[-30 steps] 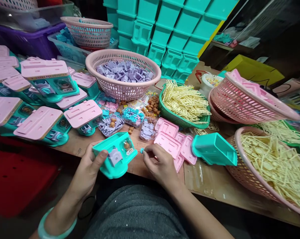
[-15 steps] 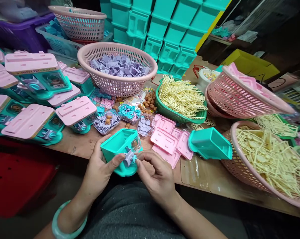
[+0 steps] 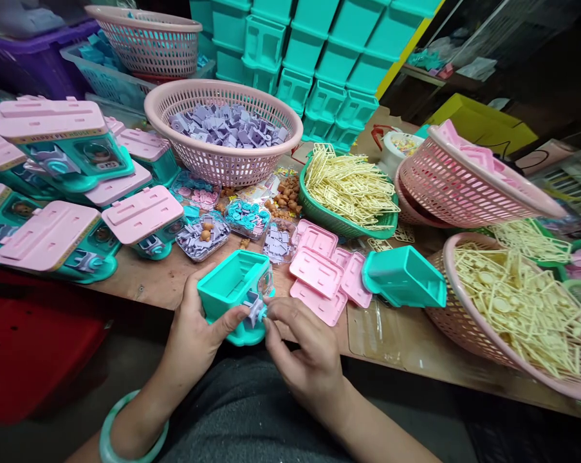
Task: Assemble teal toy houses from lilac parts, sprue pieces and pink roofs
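Wrapped around a teal plastic toy box [image 3: 217, 305] is my left hand [image 3: 196, 325], its thumb pressing the small purple bracket [image 3: 253, 305] on the front. The box is open at the top and tilted, with a clear round window beside the bracket. My right hand [image 3: 302, 344] pinches a small turquoise knob [image 3: 262, 313] against that bracket. Whether the knob is fully seated I cannot tell. Just beyond lie pink lids [image 3: 316, 270] and a second teal box [image 3: 406, 276] on its side.
Finished-looking toys with pink tops [image 3: 53, 235] crowd the left. Behind are a pink basket of purple parts [image 3: 222, 157] and a green basket of cream frames [image 3: 343, 222]. Another pink basket [image 3: 493, 341] leans at right. Small trays of purple parts [image 3: 201, 238] and turquoise knobs [image 3: 246, 215] stand between.
The view has shifted slightly. My left hand keeps its hold on the box, which has turned a little, and my right fingers stay at the knob.
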A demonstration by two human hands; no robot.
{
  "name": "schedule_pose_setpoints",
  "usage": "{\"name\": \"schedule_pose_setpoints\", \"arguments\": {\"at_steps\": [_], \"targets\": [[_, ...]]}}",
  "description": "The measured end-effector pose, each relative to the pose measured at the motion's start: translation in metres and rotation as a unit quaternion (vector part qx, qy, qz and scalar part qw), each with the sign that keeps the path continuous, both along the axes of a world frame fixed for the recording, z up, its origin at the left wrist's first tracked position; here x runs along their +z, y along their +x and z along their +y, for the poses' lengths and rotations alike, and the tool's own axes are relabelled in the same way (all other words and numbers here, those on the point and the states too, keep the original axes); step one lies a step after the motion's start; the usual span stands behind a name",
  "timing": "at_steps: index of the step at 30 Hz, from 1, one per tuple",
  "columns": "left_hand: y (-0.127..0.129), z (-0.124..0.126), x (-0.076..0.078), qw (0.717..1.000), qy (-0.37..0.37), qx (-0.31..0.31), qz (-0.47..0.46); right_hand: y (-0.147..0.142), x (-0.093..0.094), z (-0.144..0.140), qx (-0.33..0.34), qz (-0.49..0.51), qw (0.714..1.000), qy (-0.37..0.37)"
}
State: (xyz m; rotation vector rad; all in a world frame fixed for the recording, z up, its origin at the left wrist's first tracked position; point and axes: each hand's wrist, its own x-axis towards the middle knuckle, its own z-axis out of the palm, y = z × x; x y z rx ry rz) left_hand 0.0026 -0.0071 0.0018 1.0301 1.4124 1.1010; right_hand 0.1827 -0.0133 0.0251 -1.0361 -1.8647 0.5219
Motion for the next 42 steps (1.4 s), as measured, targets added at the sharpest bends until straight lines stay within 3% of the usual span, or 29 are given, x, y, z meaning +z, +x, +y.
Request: {"name": "schedule_pose_setpoints", "arguments": {"at_steps": [3, 10, 14, 18, 20, 23, 27, 30, 32, 35, 38, 42], "targets": [[0.001, 0.000, 0.000, 1.000, 0.002, -0.006, 0.021, 0.000, -0.004, -0.001, 0.002, -0.020, 0.999, 0.040], [0.004, -0.005, -0.007, 0.998, 0.006, 0.010, 0.059, -0.004, -0.005, -0.005, -0.026, 0.007, 0.999, -0.026], [0.000, -0.002, -0.005, 1.000, -0.011, 0.022, 0.007, -0.001, -0.005, -0.007, -0.003, 0.040, 0.998, -0.045], [-0.007, 0.010, 0.003, 0.995, -0.064, -0.006, -0.079, 0.014, -0.016, -0.008, 0.009, 0.016, 0.999, 0.028], [-0.006, 0.016, 0.003, 0.992, -0.084, -0.046, -0.080, 0.027, -0.025, -0.010, -0.032, -0.018, 0.997, 0.064], [0.000, 0.023, -0.006, 0.992, -0.042, -0.117, -0.009, 0.055, -0.036, -0.010, -0.137, -0.079, 0.984, 0.086], [0.013, 0.042, -0.019, 0.980, 0.045, -0.190, 0.040, 0.115, -0.039, 0.002, -0.332, -0.186, 0.912, 0.152], [0.019, 0.056, -0.020, 0.969, 0.081, -0.226, 0.055, 0.166, -0.041, 0.017, -0.410, -0.238, 0.870, 0.138], [0.020, 0.061, -0.019, 0.966, 0.090, -0.235, 0.056, 0.189, -0.045, 0.026, -0.414, -0.255, 0.868, 0.105], [0.017, 0.060, -0.017, 0.958, 0.100, -0.257, 0.080, 0.198, -0.041, 0.025, -0.374, -0.258, 0.885, 0.099], [0.012, 0.054, -0.015, 0.947, 0.124, -0.266, 0.129, 0.191, -0.019, -0.001, -0.323, -0.231, 0.909, 0.125], [0.014, 0.050, -0.008, 0.921, 0.223, -0.202, 0.248, 0.185, 0.005, -0.045, -0.313, -0.244, 0.914, 0.087]]}}
